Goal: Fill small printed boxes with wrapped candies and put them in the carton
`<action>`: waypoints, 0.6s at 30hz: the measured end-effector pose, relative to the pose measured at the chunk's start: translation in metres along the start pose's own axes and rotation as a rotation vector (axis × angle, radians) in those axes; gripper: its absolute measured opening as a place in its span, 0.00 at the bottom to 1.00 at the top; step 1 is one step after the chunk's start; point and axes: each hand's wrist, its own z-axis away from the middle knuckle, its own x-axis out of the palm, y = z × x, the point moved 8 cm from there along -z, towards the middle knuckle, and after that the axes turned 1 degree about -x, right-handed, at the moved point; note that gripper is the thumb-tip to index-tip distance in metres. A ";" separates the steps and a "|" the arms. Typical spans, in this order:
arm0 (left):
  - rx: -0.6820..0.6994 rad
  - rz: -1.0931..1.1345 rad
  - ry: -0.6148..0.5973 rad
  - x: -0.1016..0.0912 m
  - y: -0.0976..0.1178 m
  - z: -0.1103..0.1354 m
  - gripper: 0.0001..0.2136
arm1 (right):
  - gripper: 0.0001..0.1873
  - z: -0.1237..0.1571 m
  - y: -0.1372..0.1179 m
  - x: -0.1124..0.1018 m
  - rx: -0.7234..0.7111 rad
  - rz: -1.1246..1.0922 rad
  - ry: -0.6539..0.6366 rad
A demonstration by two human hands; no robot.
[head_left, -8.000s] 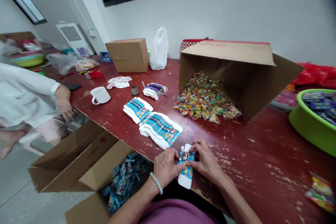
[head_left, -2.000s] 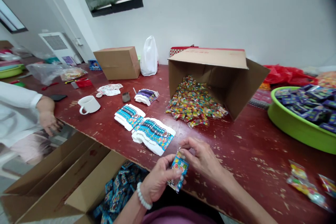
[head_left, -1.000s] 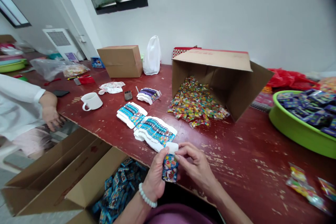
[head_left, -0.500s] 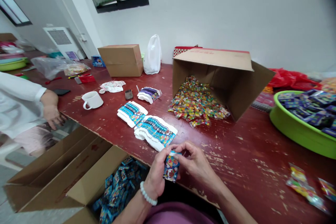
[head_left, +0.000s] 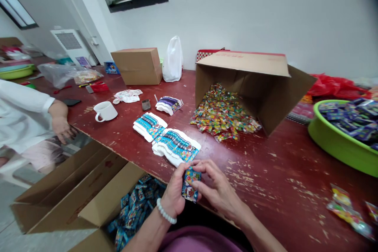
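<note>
A small blue printed packet is held upright at the table's front edge. My left hand, with a pale bead bracelet at the wrist, grips its left side. My right hand is closed on its right side and top, the thumb lying across the printed front. Just beyond my hands lie two fanned stacks of flat blue-and-white packets, the nearer stack and the farther stack. Below the table edge, an open carton holds many filled blue packets.
A carton on its side spills wrapped candies. A green basin of dark packets stands right, near loose candy packs. Left are a white mug, a purple packet stack and a co-worker's hand.
My right thumb has slid down from the packet's top edge onto its front. The packet's white top strip no longer shows. The view has shifted slightly.
</note>
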 end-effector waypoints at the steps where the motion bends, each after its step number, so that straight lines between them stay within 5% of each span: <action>1: 0.015 0.040 0.006 0.001 0.002 -0.001 0.12 | 0.18 0.003 -0.001 0.002 -0.027 0.088 0.002; 5: 0.022 0.112 0.063 -0.002 0.004 -0.002 0.11 | 0.48 0.009 0.001 0.020 -0.119 0.461 -0.017; 8: 0.093 0.033 0.077 -0.008 0.010 0.004 0.13 | 0.46 0.009 -0.001 0.034 -0.148 0.549 -0.030; 12: 0.083 -0.055 0.123 -0.026 0.011 0.019 0.18 | 0.42 0.006 -0.008 0.052 -0.177 0.402 -0.075; 16: 0.136 -0.257 0.276 -0.070 0.027 0.042 0.22 | 0.50 -0.008 0.008 0.059 -0.146 0.172 -0.238; 18: 0.260 -0.479 0.357 -0.102 0.051 0.055 0.24 | 0.47 -0.027 0.038 0.039 -0.020 0.201 -0.138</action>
